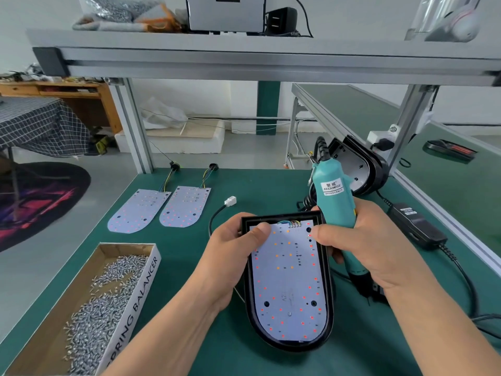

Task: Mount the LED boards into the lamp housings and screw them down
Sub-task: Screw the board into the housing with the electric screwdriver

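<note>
screw box (141,299), near end beyond bottom edge

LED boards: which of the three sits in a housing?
The board under the left hand, ringed by the black housing. The two loose boards lie bare on the mat, further left.

Left hand (230,245) grips lamp housing (292,346), thumb flat; right hand (363,240) wraps screwdriver (334,202).

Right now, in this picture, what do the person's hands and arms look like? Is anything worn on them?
The left hand and the right hand are bare, with no gloves and no rings that show. The left forearm and the right forearm are uncovered down to the picture's edge: no sleeve, watch or wristband is in view. The nails that show look short and unpainted.
</note>
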Tool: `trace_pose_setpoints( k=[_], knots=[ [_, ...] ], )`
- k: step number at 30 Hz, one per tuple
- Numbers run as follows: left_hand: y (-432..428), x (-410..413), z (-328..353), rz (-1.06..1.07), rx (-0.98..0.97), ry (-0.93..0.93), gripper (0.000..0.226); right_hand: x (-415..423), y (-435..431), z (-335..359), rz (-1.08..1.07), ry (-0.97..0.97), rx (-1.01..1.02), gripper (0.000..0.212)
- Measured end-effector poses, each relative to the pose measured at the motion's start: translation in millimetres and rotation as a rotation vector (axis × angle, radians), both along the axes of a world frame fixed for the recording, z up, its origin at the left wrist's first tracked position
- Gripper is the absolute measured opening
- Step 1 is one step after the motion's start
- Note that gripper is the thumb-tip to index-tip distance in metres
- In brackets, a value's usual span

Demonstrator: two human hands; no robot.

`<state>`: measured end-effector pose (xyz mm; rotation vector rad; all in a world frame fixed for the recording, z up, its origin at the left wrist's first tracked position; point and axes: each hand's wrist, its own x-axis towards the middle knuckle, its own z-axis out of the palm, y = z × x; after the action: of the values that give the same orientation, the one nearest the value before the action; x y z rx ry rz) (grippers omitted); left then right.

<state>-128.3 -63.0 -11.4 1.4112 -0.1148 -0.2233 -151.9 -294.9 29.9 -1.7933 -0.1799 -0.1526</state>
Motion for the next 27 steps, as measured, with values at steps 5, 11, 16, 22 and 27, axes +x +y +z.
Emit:
trace_pose_setpoints(
  k=[5,11,16,22,27],
  knots=[
    [1,3,-3,0.002,0.071,0.032,0.017,2,-2,-2,0.033,0.040,0.047,0.027],
    [6,11,-13,-0.046,0.272,0.084,0.024,5,-13,3,-0.011,0.107,0.115,0.046],
    [7,13,-14,-0.051,0.549,0.013,0.033,11,-21,4,-0.151,0.053,0.403,0.048],
    [13,14,-3,0.179,0.883,-0.101,0.044,13,-22,1,-0.195,0.016,0.637,0.032],
    [26,21,8,0.270,0.213,0.067,0.051,13,-25,-2,-0.266,-0.039,0.833,0.024]
  ],
)
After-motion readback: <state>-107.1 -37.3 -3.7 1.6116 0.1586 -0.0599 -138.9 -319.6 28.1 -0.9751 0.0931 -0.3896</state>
